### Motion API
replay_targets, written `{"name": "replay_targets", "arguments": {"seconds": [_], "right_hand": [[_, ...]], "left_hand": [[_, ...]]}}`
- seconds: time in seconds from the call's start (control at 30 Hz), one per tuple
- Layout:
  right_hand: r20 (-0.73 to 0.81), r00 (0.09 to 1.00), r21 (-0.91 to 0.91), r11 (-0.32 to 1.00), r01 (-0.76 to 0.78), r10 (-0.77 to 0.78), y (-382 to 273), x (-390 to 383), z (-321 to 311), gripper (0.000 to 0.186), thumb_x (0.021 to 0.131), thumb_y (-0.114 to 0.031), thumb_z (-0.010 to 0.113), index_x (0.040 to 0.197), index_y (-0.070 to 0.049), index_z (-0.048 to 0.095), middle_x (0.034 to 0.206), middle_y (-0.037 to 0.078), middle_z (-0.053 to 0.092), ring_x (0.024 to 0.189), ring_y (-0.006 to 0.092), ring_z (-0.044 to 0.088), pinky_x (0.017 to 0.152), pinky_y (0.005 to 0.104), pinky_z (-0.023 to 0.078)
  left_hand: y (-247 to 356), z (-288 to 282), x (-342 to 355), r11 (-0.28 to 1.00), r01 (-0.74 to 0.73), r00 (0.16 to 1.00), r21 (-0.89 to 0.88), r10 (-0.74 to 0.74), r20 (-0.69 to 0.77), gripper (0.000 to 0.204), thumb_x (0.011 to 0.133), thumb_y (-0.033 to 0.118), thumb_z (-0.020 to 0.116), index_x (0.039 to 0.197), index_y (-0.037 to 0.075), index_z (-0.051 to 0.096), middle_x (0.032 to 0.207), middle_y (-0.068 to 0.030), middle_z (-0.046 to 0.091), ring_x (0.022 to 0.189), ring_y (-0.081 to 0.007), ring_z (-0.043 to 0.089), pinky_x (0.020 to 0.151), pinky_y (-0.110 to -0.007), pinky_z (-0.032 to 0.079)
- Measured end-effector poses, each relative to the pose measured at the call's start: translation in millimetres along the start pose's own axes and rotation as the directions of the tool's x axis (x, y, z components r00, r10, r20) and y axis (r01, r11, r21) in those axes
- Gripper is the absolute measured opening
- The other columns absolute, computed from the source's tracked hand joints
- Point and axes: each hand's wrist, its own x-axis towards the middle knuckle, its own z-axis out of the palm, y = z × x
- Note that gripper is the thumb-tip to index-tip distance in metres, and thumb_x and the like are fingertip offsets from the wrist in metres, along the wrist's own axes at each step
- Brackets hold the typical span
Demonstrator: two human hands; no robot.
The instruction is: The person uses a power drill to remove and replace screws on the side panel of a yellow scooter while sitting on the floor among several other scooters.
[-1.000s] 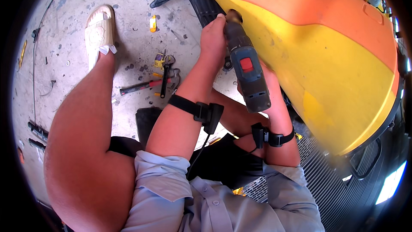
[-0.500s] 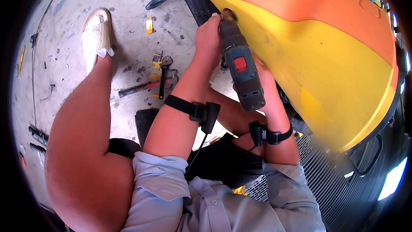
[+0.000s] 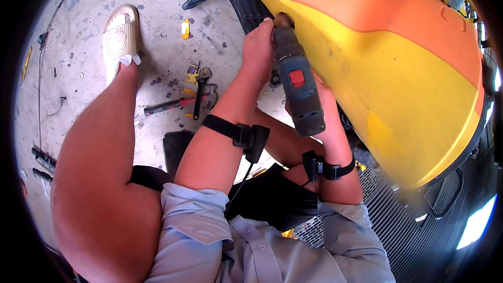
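Observation:
A dark cordless drill with a red button points away from me, its front end against a dark opening in the yellow side of a yellow and orange vehicle body panel. Under the drill's body, my right hand is closed round the grip, mostly hidden by the tool. My left hand is at the left of the chuck, its fingers curled in close to the drill's tip. Whatever those fingers pinch is hidden behind the hand and the drill.
Left of my left forearm, an adjustable wrench lies across a red and black hammer on the stained concrete floor. A small yellow item lies farther off. A ribbed black footboard juts from the vehicle. At right is a ribbed metal surface.
The view has shifted slightly, and the scene sits a little lower at the top. Both hands and the drill keep nearly the same place against the yellow panel.

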Motion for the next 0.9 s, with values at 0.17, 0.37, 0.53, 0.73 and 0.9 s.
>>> {"name": "replay_targets", "arguments": {"seconds": [0.17,0.37,0.53,0.73,0.9], "right_hand": [[0.004,1.0,0.068,0.997,-0.023,0.023,2.2,-0.1,-2.1,0.033,0.078,0.001,0.076,0.107,-0.004,0.062,0.082,0.002,0.065,0.073,0.0116,0.06,0.068,0.03,0.054],[-0.013,0.999,0.036,0.998,0.042,-0.042,4.5,-1.1,1.4,0.03,0.08,0.0,0.075,0.107,-0.004,0.062,0.083,0.002,0.066,0.072,0.0116,0.06,0.067,0.0294,0.054],[-0.071,0.986,-0.057,0.988,0.145,-0.148,5.6,-2.3,4.5,0.028,0.084,0.002,0.07,0.109,-0.004,0.06,0.084,0.002,0.066,0.073,0.0104,0.061,0.065,0.0268,0.053],[-0.012,0.997,0.186,0.98,-0.078,0.082,11.5,-3.0,4.9,0.034,0.08,0.002,0.076,0.11,-0.003,0.06,0.085,0.002,0.066,0.074,0.0105,0.061,0.068,0.0276,0.053],[0.003,1.0,0.039,0.999,0.014,-0.014,8.6,-2.9,-0.8,0.038,0.078,0.0,0.078,0.112,-0.003,0.06,0.085,0.002,0.067,0.075,0.0112,0.062,0.07,0.0288,0.054]], "left_hand": [[4.7,8.4,-5.8,0.999,-0.009,0.999,-0.05,0.007,-0.046,0.038,0.1,0.039,0.056,0.09,0.004,0.067,0.082,-0.0069,0.064,0.072,-0.0167,0.064,0.065,-0.031,0.051],[0.7,3.3,-1.6,0.998,-0.024,0.998,0.054,0.027,-0.056,0.037,0.1,0.039,0.056,0.092,0.005,0.069,0.084,-0.0073,0.066,0.072,-0.0162,0.064,0.065,-0.032,0.051],[2.0,-1.4,1.6,1.0,0.022,1.0,0.021,-0.022,-0.011,0.036,0.1,0.039,0.056,0.075,0.013,0.054,0.074,-0.0019,0.056,0.063,-0.0133,0.053,0.059,-0.03,0.044],[-1.1,1.1,2.6,1.0,0.001,1.0,0.023,0.0,-0.029,0.037,0.1,0.037,0.056,0.071,0.015,0.048,0.07,0.0011,0.048,0.06,-0.011,0.044,0.055,-0.028,0.037],[5.2,6.9,-3.1,1.0,0.008,0.999,0.012,-0.007,-0.051,0.038,0.1,0.038,0.055,0.072,0.015,0.048,0.071,0.0007,0.049,0.062,-0.0105,0.045,0.056,-0.028,0.037]]}}
